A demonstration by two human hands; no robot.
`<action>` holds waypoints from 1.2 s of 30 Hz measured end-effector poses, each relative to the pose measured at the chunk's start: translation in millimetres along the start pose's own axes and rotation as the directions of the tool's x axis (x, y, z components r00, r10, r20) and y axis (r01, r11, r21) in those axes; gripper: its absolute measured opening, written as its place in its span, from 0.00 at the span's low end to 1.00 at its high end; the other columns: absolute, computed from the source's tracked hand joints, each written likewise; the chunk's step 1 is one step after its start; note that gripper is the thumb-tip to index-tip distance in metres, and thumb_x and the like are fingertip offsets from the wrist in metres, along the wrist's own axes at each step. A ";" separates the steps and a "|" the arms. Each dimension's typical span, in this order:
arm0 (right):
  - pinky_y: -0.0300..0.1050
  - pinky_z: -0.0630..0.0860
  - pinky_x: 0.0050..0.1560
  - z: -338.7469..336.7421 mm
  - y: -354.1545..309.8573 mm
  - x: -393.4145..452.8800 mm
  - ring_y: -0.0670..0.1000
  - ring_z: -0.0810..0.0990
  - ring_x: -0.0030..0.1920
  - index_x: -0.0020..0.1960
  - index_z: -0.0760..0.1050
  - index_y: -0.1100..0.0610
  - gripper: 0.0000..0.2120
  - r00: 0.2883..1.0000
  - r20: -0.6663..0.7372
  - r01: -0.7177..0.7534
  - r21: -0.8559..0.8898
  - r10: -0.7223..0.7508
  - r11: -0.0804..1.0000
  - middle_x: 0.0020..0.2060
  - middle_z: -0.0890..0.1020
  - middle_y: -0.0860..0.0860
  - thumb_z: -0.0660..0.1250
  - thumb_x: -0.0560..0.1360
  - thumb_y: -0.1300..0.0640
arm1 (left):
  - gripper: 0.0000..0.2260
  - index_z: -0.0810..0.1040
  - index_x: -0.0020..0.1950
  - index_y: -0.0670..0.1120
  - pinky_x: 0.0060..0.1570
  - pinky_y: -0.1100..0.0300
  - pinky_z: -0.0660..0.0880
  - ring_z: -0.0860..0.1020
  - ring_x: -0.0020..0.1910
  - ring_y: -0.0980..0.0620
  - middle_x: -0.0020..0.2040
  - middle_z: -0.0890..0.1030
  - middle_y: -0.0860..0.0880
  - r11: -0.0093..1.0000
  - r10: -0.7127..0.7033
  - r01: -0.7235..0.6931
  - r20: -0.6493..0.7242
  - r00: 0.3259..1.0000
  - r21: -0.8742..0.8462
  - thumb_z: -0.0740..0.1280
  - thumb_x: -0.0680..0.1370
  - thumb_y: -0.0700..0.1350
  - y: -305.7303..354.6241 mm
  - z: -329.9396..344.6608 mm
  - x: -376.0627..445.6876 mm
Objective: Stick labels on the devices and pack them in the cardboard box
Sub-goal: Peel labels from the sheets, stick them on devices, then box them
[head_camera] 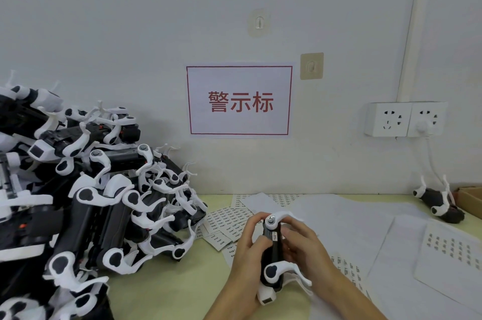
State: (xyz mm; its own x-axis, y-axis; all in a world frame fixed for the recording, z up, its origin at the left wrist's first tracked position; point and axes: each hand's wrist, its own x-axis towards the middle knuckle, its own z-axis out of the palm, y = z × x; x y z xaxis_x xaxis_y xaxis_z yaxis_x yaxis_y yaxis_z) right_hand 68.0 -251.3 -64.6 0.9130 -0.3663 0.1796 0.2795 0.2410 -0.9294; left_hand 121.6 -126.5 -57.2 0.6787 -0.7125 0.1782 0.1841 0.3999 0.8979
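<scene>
**Labelling in progress, packing barely started by the look of it**

Nearest: one device [272, 252] held upright-ish between both hands above the desk [182, 288]. Left hand [247, 249] is wrapped round its left flank, fingers curled onto the black body. Right hand [305, 246] grips the other flank, fingertips pressing the front face where a small white label [274, 235] sits. Judgement: the label is on or being smoothed down; can't tell if it's fully seated.

Device look: black elongated body, white curved arms at top and bottom, each with a round dark pad, a silvery button at the top end, a white block at the bottom end. Hard plastic; the protruding arms look likely to snag on neighbours.

Under and just beyond the hands: label sheets [227, 223], some cut into small strips, overlapping. To the right of the right hand, larger backing sheets [448, 249], one with many rows still on it.

Left of the left hand: a big tangled pile of devices [104, 189], stacked high against the wall. Can't tell which of them carry labels; likely the backlog, so most of the job remains.

Far right, well apart from the hands: one lone device [438, 205] lying just beside the corner of the cardboard box [469, 197]. Box mostly out of frame, contents not visible.

Behind: wall sign [239, 100], power sockets [405, 119].
</scene>
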 end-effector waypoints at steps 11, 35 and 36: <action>0.53 0.80 0.48 1.2 -4.2 -1.0 0.67 0.83 0.52 0.57 0.80 0.61 0.13 1.000 0.021 -0.007 -0.024 0.007 1.000 0.47 0.79 0.66 0.72 0.73 0.63 | 0.18 0.79 0.60 0.54 0.46 0.52 0.80 0.84 0.52 0.40 0.53 0.85 0.38 0.998 -0.006 0.009 -0.062 0.998 0.054 0.74 0.71 0.45 -0.4 0.9 0.9; 0.70 0.75 0.61 1.5 -5.8 -1.9 0.71 0.82 0.54 0.55 0.81 0.61 0.09 0.999 -0.044 0.023 -0.096 -0.027 0.995 0.50 0.77 0.72 0.69 0.76 0.61 | 0.16 0.81 0.56 0.59 0.43 0.56 0.81 0.85 0.49 0.42 0.49 0.86 0.40 0.994 -0.022 0.029 -0.071 0.997 0.102 0.66 0.80 0.36 0.1 -1.0 0.4; 0.70 0.75 0.61 1.5 -5.3 -1.7 0.70 0.82 0.54 0.56 0.81 0.61 0.09 0.998 -0.051 0.017 -0.093 -0.022 0.996 0.51 0.77 0.72 0.69 0.76 0.61 | 0.16 0.81 0.56 0.59 0.43 0.56 0.81 0.85 0.49 0.43 0.49 0.86 0.40 0.994 -0.019 0.027 -0.076 0.997 0.108 0.66 0.80 0.37 -0.1 -1.0 0.5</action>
State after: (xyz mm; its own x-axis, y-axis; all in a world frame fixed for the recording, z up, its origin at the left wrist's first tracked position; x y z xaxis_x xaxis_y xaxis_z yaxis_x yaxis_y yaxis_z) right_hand 65.4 -250.5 -59.5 0.8903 -0.4171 0.1830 0.2661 0.1502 -0.9522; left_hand 122.6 -126.3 -57.6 0.7271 -0.6741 0.1298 0.1246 0.3155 0.9407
